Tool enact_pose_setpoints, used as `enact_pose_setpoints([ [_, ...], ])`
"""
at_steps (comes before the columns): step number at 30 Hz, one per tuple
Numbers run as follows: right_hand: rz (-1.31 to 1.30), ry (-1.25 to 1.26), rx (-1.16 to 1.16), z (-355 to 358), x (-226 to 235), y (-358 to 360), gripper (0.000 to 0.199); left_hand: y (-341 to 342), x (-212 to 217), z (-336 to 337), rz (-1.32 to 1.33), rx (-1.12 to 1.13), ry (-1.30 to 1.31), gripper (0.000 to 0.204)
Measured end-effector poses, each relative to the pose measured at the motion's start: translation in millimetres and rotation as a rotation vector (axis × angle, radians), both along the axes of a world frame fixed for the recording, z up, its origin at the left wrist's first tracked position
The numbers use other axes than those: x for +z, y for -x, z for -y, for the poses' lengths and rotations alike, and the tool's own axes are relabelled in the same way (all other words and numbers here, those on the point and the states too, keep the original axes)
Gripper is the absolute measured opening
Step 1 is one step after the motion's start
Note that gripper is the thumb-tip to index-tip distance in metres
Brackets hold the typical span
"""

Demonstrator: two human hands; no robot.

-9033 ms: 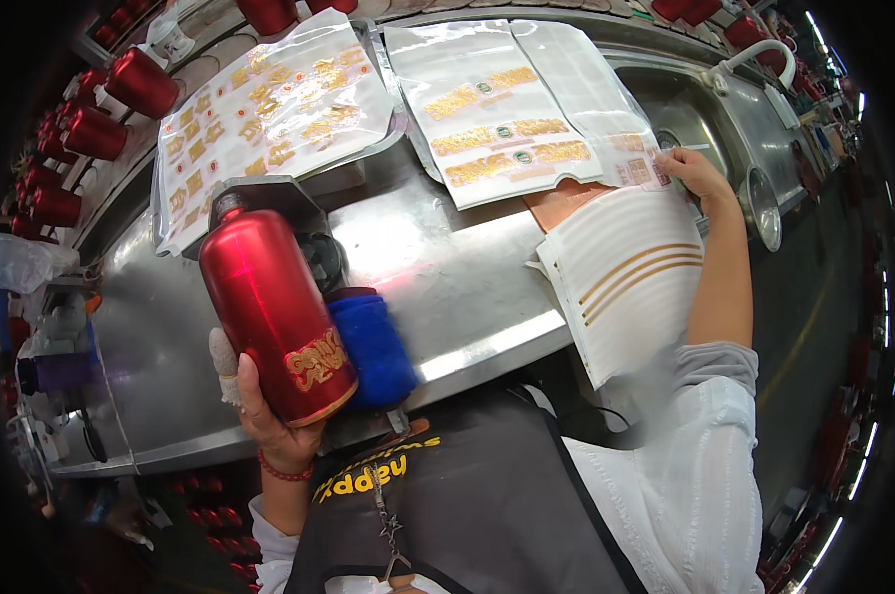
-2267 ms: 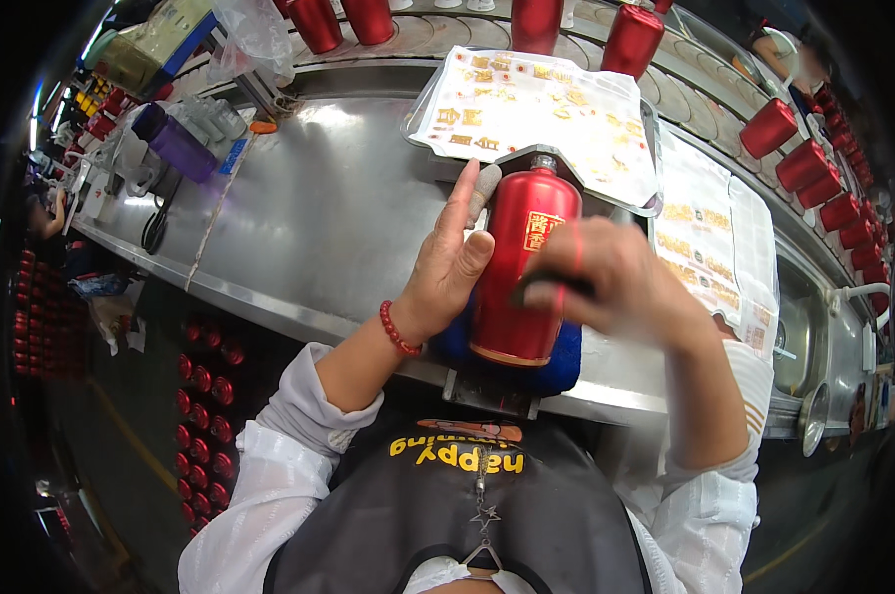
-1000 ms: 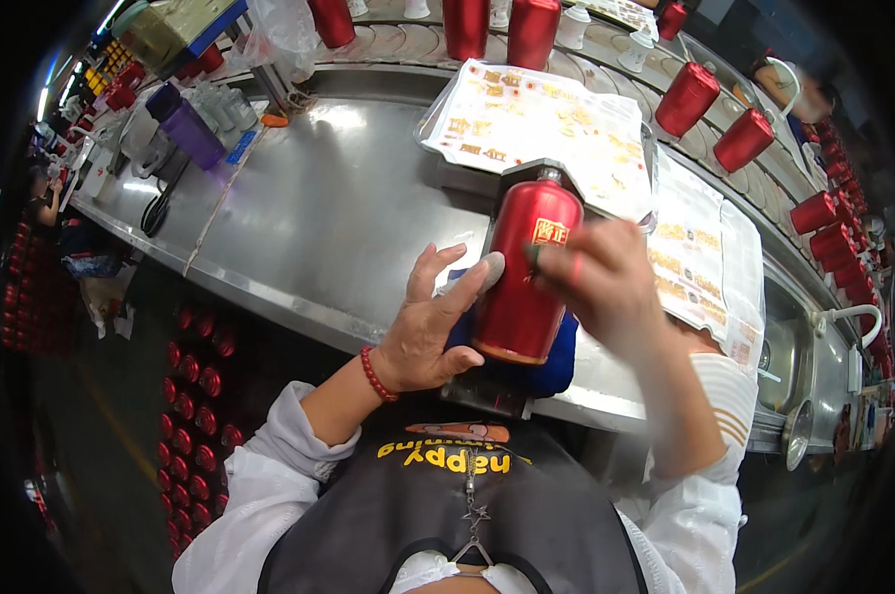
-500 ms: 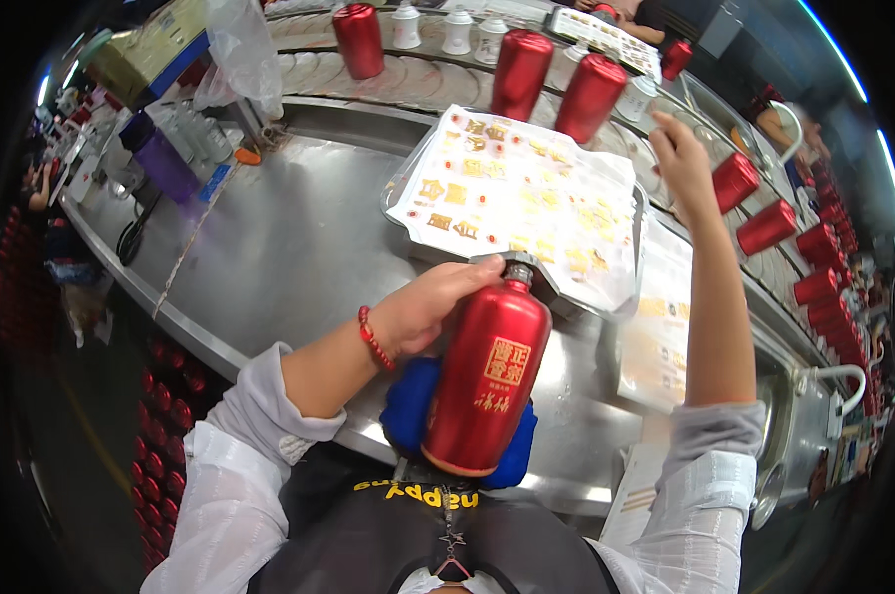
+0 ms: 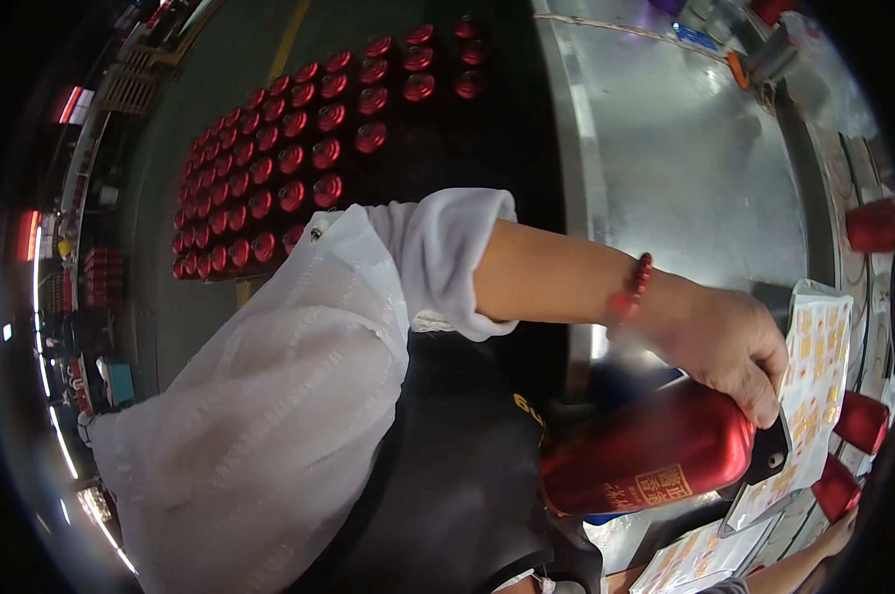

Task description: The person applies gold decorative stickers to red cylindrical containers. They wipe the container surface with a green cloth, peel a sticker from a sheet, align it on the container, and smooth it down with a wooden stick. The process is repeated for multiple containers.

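Observation:
A glossy red bottle (image 5: 655, 450) with a gold square emblem lies tilted in front of my body. My left hand (image 5: 729, 346), a red bead bracelet at its wrist, is closed on the bottle's shoulder by the neck. Its neck is mostly hidden here. Touching that end is a dark flat piece with a round hole (image 5: 772, 460). Just beyond are white sheets with gold and red stickers (image 5: 813, 366). At the lower right edge, my right hand (image 5: 840, 535) is close to a red bottle (image 5: 836, 488) on the conveyor; its fingers are too small and blurred to read.
Many red bottles (image 5: 289, 158) stand in rows on the left, beside the metal table (image 5: 680, 168). Another sticker sheet (image 5: 705, 554) lies at the lower right. More red bottles (image 5: 875, 226) stand along the conveyor (image 5: 856, 267). A clear plastic bag (image 5: 828, 74) hangs at the upper right.
The view has swung far to the left, bringing the rows of bottles into sight. My left hand stays on the bottle. My right hand still reaches toward the conveyor bottles.

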State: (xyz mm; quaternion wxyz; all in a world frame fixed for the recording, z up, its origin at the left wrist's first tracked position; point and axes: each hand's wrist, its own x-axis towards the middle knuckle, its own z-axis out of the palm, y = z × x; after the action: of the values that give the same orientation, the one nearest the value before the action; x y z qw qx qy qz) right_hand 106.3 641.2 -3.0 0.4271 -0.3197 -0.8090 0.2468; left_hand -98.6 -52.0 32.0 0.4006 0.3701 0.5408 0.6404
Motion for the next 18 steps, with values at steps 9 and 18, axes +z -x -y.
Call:
enact_pose_setpoints([
  [9,0.194,-0.101,-0.033,314,12,-98,0.045,38,-3,273,-0.271,0.779,-0.254,0.029],
  [18,0.321,-0.210,-0.135,304,96,-125,0.045,100,-190,388,-0.964,1.287,0.626,0.036],
])
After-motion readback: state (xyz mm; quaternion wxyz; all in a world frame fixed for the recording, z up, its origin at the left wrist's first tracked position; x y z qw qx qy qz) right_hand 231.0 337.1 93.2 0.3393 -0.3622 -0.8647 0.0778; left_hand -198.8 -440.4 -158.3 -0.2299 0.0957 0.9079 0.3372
